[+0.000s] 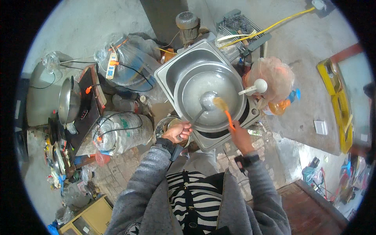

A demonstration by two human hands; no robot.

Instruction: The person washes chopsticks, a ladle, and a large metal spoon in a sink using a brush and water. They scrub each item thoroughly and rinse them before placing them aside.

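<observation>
My left hand [178,131] grips the handle of a metal ladle [209,100], whose bowl is over a wide steel basin [181,98]. In my right hand [241,137] is a brush with an orange handle [229,119]; its tan bristles [219,104] are against or just above the right side of the ladle bowl. Cloudy water [202,80] lies in the basin. The basin rests in a stainless steel sink [196,50], set askew so that dark gaps show at its lower right. How deep the ladle bowl sits in the water I cannot tell.
A bucket [158,129] stands left of the sink, partly under my left hand. Behind the sink is an electric motor [187,25]. A power strip [111,66] hangs on a plastic-covered drum [132,75]. To the right are a white dipper [260,86] and an orange bottle [276,108].
</observation>
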